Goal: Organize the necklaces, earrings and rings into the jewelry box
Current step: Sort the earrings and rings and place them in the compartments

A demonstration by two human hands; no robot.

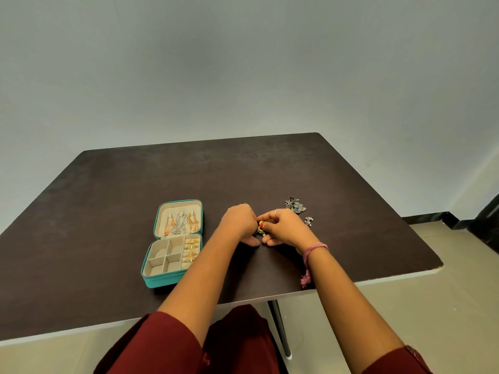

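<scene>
An open teal jewelry box (151, 282) lies left of centre on the dark table (108, 190). Necklaces (179, 222) hang in its raised lid, and gold rings (192, 251) sit in its right-hand slots; the other compartments look bare. My left hand (240, 222) and my right hand (283, 228) meet just right of the box, both pinching a small dark and gold earring (259, 230) between their fingertips. Most of that piece is hidden by my fingers. A pile of dark silver earrings (294, 206) and a small silver piece (309, 221) lie beyond my right hand.
The table's near edge runs close to my lap, and its right corner (438, 264) is chipped. A metal table leg (280, 330) stands below the edge. A plain grey wall rises behind the table, with tiled floor at the right.
</scene>
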